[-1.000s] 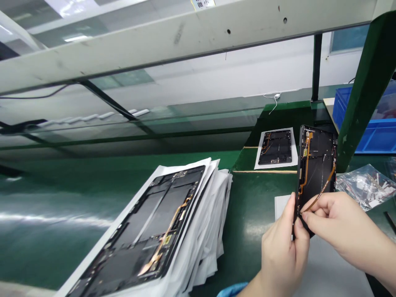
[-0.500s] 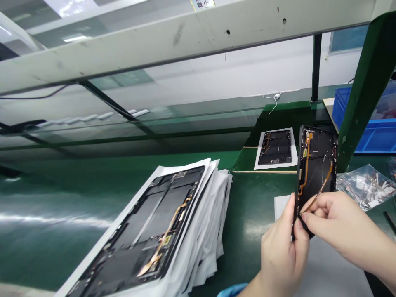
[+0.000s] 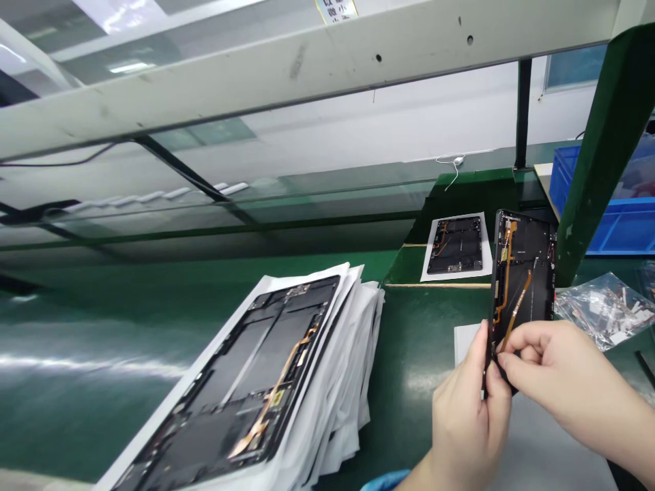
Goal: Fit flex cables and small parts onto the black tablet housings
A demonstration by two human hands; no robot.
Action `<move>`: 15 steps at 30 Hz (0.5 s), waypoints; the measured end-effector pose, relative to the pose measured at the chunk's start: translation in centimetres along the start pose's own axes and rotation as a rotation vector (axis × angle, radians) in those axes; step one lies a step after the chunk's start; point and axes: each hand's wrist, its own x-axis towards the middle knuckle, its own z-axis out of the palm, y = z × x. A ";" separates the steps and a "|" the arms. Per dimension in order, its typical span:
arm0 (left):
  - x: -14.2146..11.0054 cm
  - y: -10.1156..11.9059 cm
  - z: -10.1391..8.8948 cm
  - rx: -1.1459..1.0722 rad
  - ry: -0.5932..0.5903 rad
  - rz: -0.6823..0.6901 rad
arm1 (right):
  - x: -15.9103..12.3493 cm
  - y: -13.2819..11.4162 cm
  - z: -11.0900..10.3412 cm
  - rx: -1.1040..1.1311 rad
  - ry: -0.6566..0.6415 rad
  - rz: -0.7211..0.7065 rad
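A black tablet housing [image 3: 535,273] with orange flex cables stands nearly upright at the right. My left hand [image 3: 468,416] grips its lower left corner, thumb on the inner face and fingers behind. A loose orange flex cable [image 3: 518,305] slants up across the inside of the housing. My right hand [image 3: 560,375] pinches the lower end of this cable close to the left thumb; the fingertips hide the exact spot. Below both hands lies a white sheet [image 3: 542,443].
To the left is a stack of similar housings [image 3: 256,368] interleaved with white paper [image 3: 353,382]. Another housing [image 3: 455,244] lies on paper farther back. A clear bag of small parts [image 3: 608,307], a blue bin [image 3: 614,221] and a green post [image 3: 598,143] are at the right.
The free upper end of the loose flex cable has swung left, so the cable stands steeper. Both hands stay in almost the same place on the housing.
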 end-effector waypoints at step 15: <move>-0.3 -0.3 0.3 -0.008 0.037 -0.010 | 0.5 0.2 0.6 0.217 -0.062 -0.001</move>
